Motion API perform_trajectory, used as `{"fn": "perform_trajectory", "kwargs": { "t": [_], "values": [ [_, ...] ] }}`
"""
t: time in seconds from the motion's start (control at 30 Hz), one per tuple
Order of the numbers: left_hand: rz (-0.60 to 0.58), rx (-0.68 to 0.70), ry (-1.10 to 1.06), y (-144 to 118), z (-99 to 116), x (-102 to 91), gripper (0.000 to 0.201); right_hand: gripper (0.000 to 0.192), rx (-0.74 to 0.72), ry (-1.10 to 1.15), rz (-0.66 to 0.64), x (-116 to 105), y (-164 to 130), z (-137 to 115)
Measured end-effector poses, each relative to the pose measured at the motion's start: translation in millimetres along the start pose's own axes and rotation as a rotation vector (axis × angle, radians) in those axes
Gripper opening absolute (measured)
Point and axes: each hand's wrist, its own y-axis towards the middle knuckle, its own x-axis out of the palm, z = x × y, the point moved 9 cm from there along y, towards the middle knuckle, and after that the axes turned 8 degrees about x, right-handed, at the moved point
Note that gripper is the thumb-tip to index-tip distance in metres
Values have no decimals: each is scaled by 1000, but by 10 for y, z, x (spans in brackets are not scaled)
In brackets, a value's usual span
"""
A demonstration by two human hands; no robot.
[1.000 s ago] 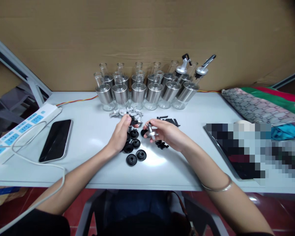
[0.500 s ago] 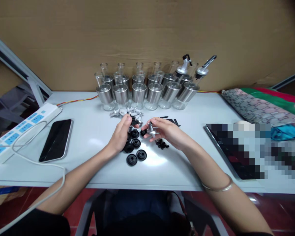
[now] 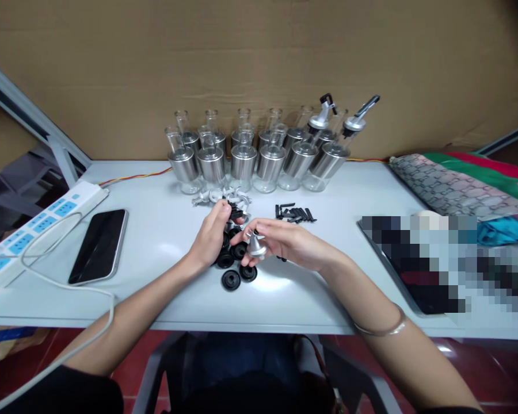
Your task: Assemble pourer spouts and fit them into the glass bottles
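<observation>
My right hand (image 3: 280,241) pinches a silver pourer spout (image 3: 256,246) above the black round stoppers (image 3: 231,280), its wide base tilted downward. My left hand (image 3: 211,233) is closed around some small black pieces (image 3: 235,212), which stick out past the thumb; how many it holds is hidden. Several stoppers lie beside and partly behind my left hand. Silver-grey spout parts (image 3: 207,197) form a pile just beyond it. Thin black levers (image 3: 300,214) are spread on the table beyond my right hand, which covers most of the smaller black parts.
Glass bottles with steel sleeves (image 3: 243,159) stand in two rows at the back; two carry pourers (image 3: 322,118). To the left lie a phone (image 3: 98,246), a white power strip (image 3: 43,224) and a cable (image 3: 112,305). A dark tablet-like slab (image 3: 384,270) and fabric (image 3: 453,184) are on the right.
My right hand has moved left and nearer to me with the pourer spout, which now points more upright. The black levers have come into fuller view. My left hand has stayed put.
</observation>
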Motion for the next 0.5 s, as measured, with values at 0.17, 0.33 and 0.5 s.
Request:
{"fn": "perform_trajectory", "kwargs": {
  "t": [0.17,0.33,0.5],
  "values": [
    [-4,-11,9,-5,-15,-2,36,22,-78,13,-39,20,-2,-64],
    [-14,-31,-20,-9,-39,14,36,22,-163,0,14,-31,-4,-128],
    [-8,-18,14,-1,-7,7,37,21,-97,-17,11,-26,18,-66]
  ]
}}
